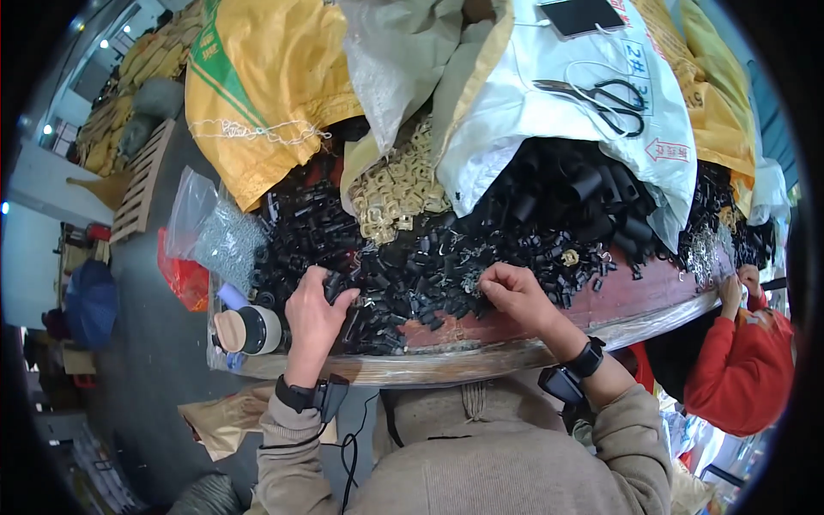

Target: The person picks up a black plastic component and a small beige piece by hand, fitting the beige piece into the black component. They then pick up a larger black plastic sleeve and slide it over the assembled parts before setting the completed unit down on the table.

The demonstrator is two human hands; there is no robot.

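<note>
Your left hand point(314, 311) pinches a black part point(332, 287) between thumb and fingers, over the left side of the pile point(382, 296). Your right hand point(519, 299) has its fingertips drawn together at the pile; cannot tell whether they grip anything. Part looks like moulded plastic: probably light, stiff, slightly slippery, hardly fragile. Best hold: you take opposite sides between thumb and forefinger.

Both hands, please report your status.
Left hand: holding small black part. Right hand: curled over black pieces, grip unclear. Scissors on white sack, away from both hands.
</note>
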